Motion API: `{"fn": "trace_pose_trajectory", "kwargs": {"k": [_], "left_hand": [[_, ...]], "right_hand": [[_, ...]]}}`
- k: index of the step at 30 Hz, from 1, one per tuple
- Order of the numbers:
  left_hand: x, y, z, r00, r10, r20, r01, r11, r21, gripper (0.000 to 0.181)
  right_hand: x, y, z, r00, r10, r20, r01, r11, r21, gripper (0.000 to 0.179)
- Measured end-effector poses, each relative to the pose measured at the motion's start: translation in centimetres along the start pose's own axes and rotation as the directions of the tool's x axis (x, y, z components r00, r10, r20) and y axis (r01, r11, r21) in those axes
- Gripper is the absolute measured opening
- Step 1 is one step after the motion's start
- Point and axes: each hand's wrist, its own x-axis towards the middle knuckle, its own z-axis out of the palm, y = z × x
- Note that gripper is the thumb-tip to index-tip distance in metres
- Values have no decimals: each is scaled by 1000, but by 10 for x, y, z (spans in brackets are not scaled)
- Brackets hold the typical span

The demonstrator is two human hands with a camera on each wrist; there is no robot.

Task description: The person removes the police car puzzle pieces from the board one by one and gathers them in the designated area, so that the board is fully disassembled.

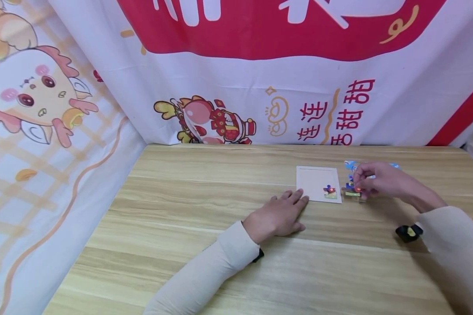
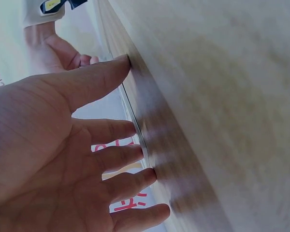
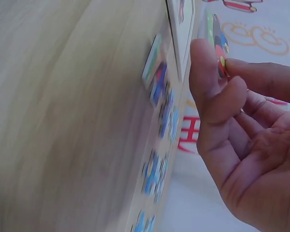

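Observation:
A white puzzle tray [image 1: 310, 179] lies flat on the table, with one colourful jigsaw piece [image 1: 330, 191] in its near right corner. My left hand [image 1: 281, 214] rests with fingers extended, its fingertips at the tray's near left edge. To the right of the tray, my right hand [image 1: 386, 178] pinches a green, red and blue jigsaw piece [image 3: 217, 43] between thumb and fingers, raised above the table in the right wrist view. Beneath and beside that hand lie other loose jigsaw pieces [image 3: 157, 72], partly covered by it in the head view.
Several blue pieces [image 3: 152, 174] lie in a group on the wooden table [image 1: 220, 188]. A printed cloth [image 1: 260, 78] hangs along the table's back edge, another [image 1: 75, 175] on the left. A black strapped device [image 1: 409, 233] is at the right wrist.

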Motion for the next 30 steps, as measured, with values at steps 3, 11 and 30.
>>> {"fn": "trace_pose_trajectory", "kwargs": {"k": [3, 11, 30], "left_hand": [[0, 0, 0, 1000, 1, 0, -1, 1000, -2, 75], [-1, 1, -1, 1000, 3, 3, -3, 1000, 5, 75], [1, 1, -1, 1000, 6, 3, -6, 1000, 18, 75]], "right_hand": [[-6, 7, -6, 1000, 24, -5, -24, 1000, -11, 13], [-18, 30, -20, 997, 76, -18, -77, 997, -27, 13], [-22, 53, -32, 983, 178, 37, -178, 984, -5, 17]]}}
